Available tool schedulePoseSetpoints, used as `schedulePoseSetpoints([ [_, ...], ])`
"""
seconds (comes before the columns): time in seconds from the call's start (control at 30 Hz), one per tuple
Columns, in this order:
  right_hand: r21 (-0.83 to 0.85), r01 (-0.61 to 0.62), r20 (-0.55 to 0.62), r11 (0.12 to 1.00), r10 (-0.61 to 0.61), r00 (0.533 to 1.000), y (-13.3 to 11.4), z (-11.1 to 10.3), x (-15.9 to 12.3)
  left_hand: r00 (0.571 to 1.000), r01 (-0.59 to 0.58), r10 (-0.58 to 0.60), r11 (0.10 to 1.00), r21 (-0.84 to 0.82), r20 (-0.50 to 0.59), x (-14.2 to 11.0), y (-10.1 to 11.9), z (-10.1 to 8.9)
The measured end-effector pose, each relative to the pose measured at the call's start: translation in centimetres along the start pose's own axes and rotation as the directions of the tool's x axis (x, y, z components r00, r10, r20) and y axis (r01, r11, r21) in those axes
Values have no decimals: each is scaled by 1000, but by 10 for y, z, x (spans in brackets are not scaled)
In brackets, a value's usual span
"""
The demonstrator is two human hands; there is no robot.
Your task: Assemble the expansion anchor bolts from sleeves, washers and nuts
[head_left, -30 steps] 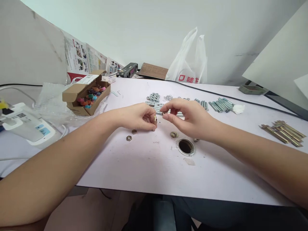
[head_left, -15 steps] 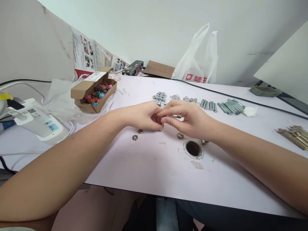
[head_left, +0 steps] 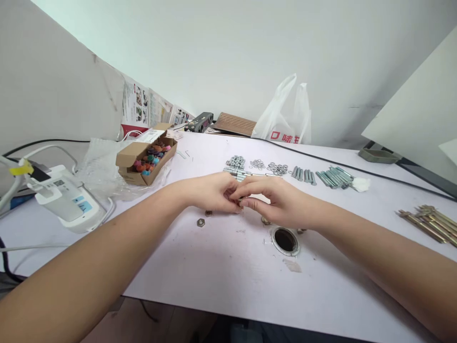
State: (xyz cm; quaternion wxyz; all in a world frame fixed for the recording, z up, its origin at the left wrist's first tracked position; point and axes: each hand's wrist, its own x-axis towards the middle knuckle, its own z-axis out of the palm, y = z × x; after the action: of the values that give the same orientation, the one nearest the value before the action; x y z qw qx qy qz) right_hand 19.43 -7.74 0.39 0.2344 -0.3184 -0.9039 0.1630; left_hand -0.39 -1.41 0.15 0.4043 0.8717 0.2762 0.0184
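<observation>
My left hand (head_left: 217, 190) and my right hand (head_left: 274, 197) meet fingertip to fingertip above the table. The right thumb and forefinger pinch a small dark metal piece (head_left: 241, 199), mostly hidden. My left fingers curl closed against the same spot, and what they grip is covered. Close below the left hand lie two loose hex nuts, one nearer nut (head_left: 201, 222) and one farther nut (head_left: 209, 213). A brassy nut (head_left: 265, 220) lies under my right hand. Just beyond the hands are silvery metal rods (head_left: 235, 172), partly covered.
Behind the hands are piles of nuts (head_left: 236, 162), washers (head_left: 277, 168) and grey bolts (head_left: 333, 177). Brassy bolts (head_left: 430, 221) lie right. A round hole (head_left: 285, 241) opens in the table (head_left: 214, 267). Left stand a cardboard box (head_left: 134, 162) and white power strip (head_left: 74, 200).
The camera view has tilted up, so everything sits lower in the picture. My hands stay together, with the fingers shifted slightly around the small piece.
</observation>
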Motion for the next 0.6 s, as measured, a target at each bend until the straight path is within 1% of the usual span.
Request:
schedulePoseSetpoints([
  [0.03,-3,-8,-12,1000,8,1000,0,0,0,1000,-11,11,1000,-5,5,0,0,0],
  [0.13,2,-54,-126,999,54,991,2,6,-1,999,-38,38,999,-12,6,1,-1,-1],
  [0.17,53,-82,-151,995,89,985,3,9,-2,999,-34,34,999,-11,8,1,0,-1],
  [0.23,235,-144,-150,961,183,972,6,15,-4,1000,-11,11,1000,-6,13,1,1,-1],
  [0.3,420,-192,-103,887,257,961,9,18,-6,1000,3,-3,1000,-2,19,0,3,-1],
  [0.37,511,-207,-61,835,275,960,12,17,-7,1000,2,-2,1000,-3,24,-1,5,-1],
  [0.4,516,-209,-47,831,270,962,13,15,-7,1000,-2,2,1000,-3,27,-1,6,-1],
  [0.47,467,-212,-20,859,250,968,12,10,-7,999,-10,10,1000,-1,32,-1,7,-1],
  [0.6,223,-163,-14,961,171,985,4,-1,-4,1000,-4,4,1000,1,29,0,7,0],
])
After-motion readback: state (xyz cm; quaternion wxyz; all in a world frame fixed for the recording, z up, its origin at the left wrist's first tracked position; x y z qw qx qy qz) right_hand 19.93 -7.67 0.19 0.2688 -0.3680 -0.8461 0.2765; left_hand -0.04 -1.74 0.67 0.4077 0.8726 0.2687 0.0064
